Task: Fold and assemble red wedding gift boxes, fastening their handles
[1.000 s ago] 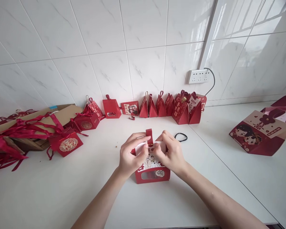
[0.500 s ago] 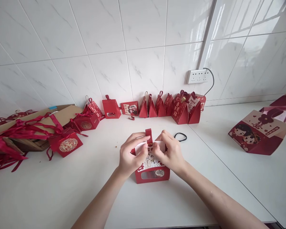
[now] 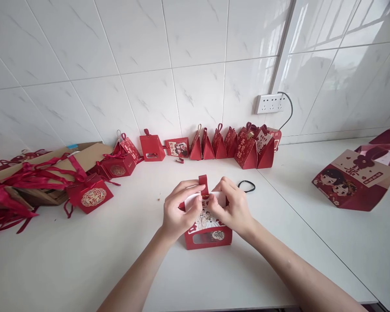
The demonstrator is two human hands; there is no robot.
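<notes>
A red paper gift box (image 3: 208,240) with a clear window and a printed couple stands upright in front of me. My left hand (image 3: 183,207) pinches the upper left of its top between thumb and fingers. On the other side, my right hand (image 3: 230,207) grips the upper right edge the same way. Between the two hands a red strap (image 3: 203,185) sticks up from the top of the box. White inner flaps show under my thumbs. The fingertips behind the box are hidden.
Several red gift boxes (image 3: 219,145) line the tiled wall. A cardboard box (image 3: 94,158) with red ribbons lies at the left, near a red cube box (image 3: 91,197). A black hair tie (image 3: 246,186) lies beyond my right hand. A larger printed box (image 3: 354,182) stands at the right.
</notes>
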